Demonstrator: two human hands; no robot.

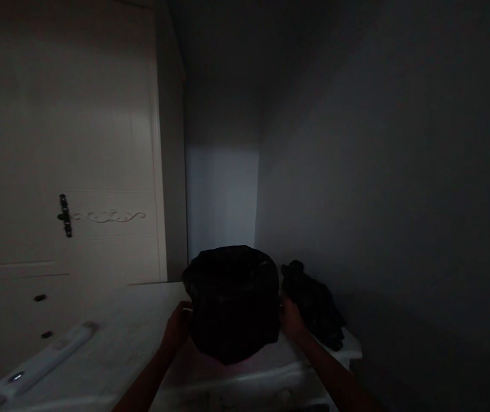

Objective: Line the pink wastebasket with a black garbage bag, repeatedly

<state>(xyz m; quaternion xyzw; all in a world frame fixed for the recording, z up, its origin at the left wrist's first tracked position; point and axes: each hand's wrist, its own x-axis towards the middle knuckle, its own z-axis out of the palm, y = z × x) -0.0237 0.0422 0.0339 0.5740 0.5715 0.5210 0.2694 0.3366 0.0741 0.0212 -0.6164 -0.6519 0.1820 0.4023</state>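
Observation:
A black plastic bag [232,320] with a wide, round open mouth stands on the white tabletop [120,337]. Its edge folds outward and hangs down, as if over a container; a faint pink tint shows beneath the bag's lower edge. My left hand [179,325] grips the bag's left side, fingers curled and partly hidden by shadow. On the opposite side my right hand [290,317] holds the bag, its fingertips hard to make out in the dark. Just right of that hand lies a crumpled black bundle [316,303], seemingly more plastic bags.
A white power strip [47,357] lies along the table's left part. Behind it stands a pale cabinet [111,149] with a dark handle [65,216]. A grey wall [378,189] borders the table on the right. The room is dim.

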